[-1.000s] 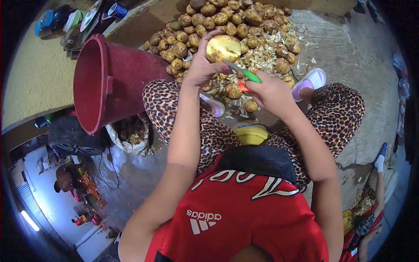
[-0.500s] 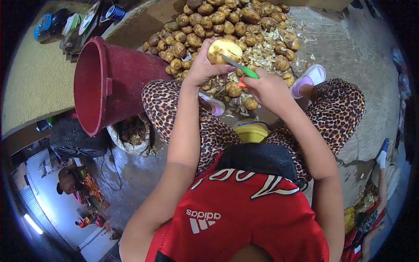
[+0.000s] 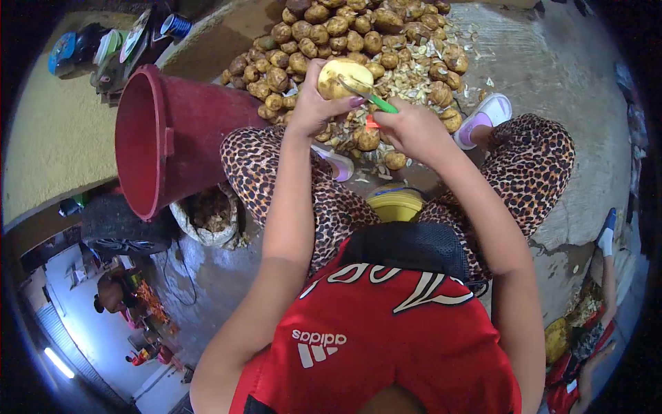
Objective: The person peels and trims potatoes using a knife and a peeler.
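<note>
My left hand (image 3: 314,110) is wrapped round a large, partly peeled potato (image 3: 338,74), pale yellow on most of the side that shows, with some brown skin at its lower edge. In my right hand (image 3: 419,132) is a knife (image 3: 381,103) with a green handle; its blade lies against the potato's lower right side. A small orange piece (image 3: 372,122) shows by my right fingers; I cannot tell if it belongs to the knife. Beyond both hands lies a large heap of unpeeled potatoes (image 3: 338,27), with pale peelings (image 3: 410,86) scattered among them.
A big red bin (image 3: 200,114) lies tipped on the left, its mouth facing left. Below it is a white sack (image 3: 231,233) holding scraps. Between my legs is a yellow bucket (image 3: 396,205). Other people (image 3: 114,293) are at the lower left; another person's leg (image 3: 608,290) shows at far right.
Both hands, with the potato and knife, have shifted slightly left. The knife blade has moved along the potato, and more pale flesh faces the camera. The whole view has shifted a little.
</note>
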{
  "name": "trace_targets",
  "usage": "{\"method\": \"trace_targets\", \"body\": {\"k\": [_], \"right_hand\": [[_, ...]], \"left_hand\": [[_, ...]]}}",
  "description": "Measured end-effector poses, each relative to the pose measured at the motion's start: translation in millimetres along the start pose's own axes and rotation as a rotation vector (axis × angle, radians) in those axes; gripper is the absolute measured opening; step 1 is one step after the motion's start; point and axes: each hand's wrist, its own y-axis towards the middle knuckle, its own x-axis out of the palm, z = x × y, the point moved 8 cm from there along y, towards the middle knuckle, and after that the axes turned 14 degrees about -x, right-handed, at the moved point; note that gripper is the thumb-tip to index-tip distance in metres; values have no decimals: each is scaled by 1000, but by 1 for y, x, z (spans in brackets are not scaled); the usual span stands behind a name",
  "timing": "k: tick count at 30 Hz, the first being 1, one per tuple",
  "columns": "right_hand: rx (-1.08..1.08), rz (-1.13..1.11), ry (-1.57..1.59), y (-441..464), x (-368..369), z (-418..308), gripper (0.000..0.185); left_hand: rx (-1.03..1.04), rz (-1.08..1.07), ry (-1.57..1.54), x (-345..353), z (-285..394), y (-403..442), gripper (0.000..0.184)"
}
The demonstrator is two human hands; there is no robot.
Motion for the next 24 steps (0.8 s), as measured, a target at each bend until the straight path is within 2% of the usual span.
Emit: {"method": "trace_targets", "body": {"k": [1,4,7,11,14,17,20,24], "right_hand": [[-7,16,3,2,-3,-1,15],[-11,27,0,-1,-4,0,16],[5,-8,-6,-2,4,7,16],[24,-7,0,0,6,9,16],[18,33,49,-2,1,10,15],[21,1,37,-1,2,10,14],[25,-11,59,-1,2,12,13],[-47,-52,421,1,-2,10,14]], "left_hand": [[-101,-41,-119,4,-5,-1,67],[-67,-4,-70,7,-1,-2,67],[198,131,259,8,21,-9,65],[5,79,123,-2,-5,3,65],[-11,3,-86,9,-4,2,62],[-56,-38,-127,9,-9,4,60],[-8,-15,-56,5,-11,8,60],[-40,-69,-89,9,-9,5,61]]}}
